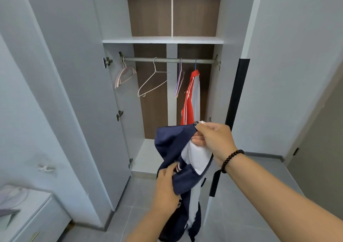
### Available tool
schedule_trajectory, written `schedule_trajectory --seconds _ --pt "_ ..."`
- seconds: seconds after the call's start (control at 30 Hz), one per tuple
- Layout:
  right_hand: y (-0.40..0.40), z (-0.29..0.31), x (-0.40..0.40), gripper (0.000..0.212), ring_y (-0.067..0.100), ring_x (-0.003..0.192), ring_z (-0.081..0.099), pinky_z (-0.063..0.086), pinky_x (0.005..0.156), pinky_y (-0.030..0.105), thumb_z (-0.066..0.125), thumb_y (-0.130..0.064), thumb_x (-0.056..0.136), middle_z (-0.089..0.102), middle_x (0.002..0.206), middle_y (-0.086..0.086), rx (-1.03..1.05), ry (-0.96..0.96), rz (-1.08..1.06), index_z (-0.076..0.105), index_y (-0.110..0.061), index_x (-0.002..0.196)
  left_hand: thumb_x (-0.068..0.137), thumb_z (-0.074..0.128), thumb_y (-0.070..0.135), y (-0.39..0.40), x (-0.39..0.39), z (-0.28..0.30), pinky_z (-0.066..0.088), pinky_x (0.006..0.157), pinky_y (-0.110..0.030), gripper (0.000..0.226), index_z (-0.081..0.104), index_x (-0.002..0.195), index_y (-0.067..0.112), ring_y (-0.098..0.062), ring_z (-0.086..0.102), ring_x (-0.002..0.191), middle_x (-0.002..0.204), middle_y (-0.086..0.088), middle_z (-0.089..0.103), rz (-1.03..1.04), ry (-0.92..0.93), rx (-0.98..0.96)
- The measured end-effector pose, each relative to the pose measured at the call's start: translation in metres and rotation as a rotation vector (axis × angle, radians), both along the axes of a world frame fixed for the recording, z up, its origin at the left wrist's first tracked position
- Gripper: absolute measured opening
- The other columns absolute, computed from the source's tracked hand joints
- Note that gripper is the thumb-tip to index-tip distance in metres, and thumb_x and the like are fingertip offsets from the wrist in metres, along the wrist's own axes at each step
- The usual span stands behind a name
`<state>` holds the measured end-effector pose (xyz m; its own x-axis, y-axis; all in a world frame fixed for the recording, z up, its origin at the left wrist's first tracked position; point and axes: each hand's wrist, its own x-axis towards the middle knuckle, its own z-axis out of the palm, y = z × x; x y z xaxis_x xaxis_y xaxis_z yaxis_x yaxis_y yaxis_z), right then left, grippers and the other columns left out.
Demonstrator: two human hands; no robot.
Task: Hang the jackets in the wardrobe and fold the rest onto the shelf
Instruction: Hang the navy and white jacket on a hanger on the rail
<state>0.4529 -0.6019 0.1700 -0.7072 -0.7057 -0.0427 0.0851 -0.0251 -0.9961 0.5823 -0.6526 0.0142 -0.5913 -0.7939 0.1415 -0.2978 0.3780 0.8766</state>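
Observation:
A navy and white zip jacket (172,141) hangs in front of me, below the open wardrobe. My right hand (213,139) pinches its upper edge near the zipper pull. My left hand (166,184) grips a lower fold of the navy fabric. The rest of the jacket dangles down between my arms. Inside the wardrobe a red and white jacket (191,97) hangs on a blue hanger at the right end of the rail (167,60). Empty hangers hang on the rail: a pink one (124,74), a white wire one (152,82) and a purple one (179,80).
A white shelf (163,41) runs above the rail. Both wardrobe doors stand open, the left door (78,93) close to my left arm. A low white cabinet (27,214) with blurred items on it sits at the lower left. Grey tiled floor (241,176) lies below.

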Motion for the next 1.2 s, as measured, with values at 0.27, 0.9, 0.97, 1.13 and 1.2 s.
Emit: schedule_trajectory --seconds 0.27,0.9,0.97,1.13,1.2 --pt "0.029 -0.007 -0.028 0.021 0.016 0.062 0.071 0.055 0.056 0.019 0.062 -0.012 0.09 0.073 0.067 0.008 -0.021 0.096 -0.002 0.074 -0.007 0.073 0.094 0.053 0.003 0.003 -0.031 0.025 0.046 0.055 -0.011 0.023 0.06 0.08 0.02 -0.012 0.058 0.07 0.076 0.004 0.064 0.145 0.106 0.388" --pt "0.01 -0.06 -0.001 0.045 -0.007 0.104 0.059 0.047 0.087 0.011 0.07 -0.03 0.086 0.062 0.116 -0.019 0.164 0.606 0.644 0.051 -0.027 0.127 0.102 0.044 0.029 -0.033 -0.011 0.095 0.052 0.076 -0.042 0.032 0.063 0.094 0.005 -0.031 0.062 0.081 0.088 -0.016 0.068 0.048 0.169 0.09" --pt "0.001 -0.06 0.001 0.028 0.005 0.098 0.065 0.053 0.087 0.022 0.064 -0.025 0.09 0.069 0.109 -0.003 0.166 0.501 0.647 0.059 -0.016 0.116 0.103 0.042 0.032 -0.049 0.002 0.093 0.05 0.073 -0.046 0.037 0.06 0.089 0.002 -0.028 0.056 0.07 0.084 -0.02 0.066 0.059 0.165 0.089" --pt "-0.028 -0.051 0.02 0.027 0.015 0.085 0.066 0.053 0.076 0.022 0.048 -0.026 0.098 0.073 0.091 0.002 0.102 0.298 0.529 0.07 -0.01 0.094 0.1 0.045 0.046 -0.083 0.04 0.081 0.052 0.075 -0.04 0.036 0.069 0.095 0.018 -0.018 0.064 0.077 0.091 -0.013 0.071 -0.035 0.153 0.153" --pt "-0.042 -0.046 0.033 0.029 0.011 0.082 0.069 0.054 0.07 0.018 0.048 -0.024 0.098 0.075 0.089 0.0 0.05 0.157 0.512 0.071 -0.01 0.091 0.091 0.051 0.06 -0.089 0.055 0.076 0.054 0.073 -0.029 0.034 0.071 0.096 0.033 -0.013 0.069 0.081 0.093 -0.002 0.074 -0.109 0.181 0.234"
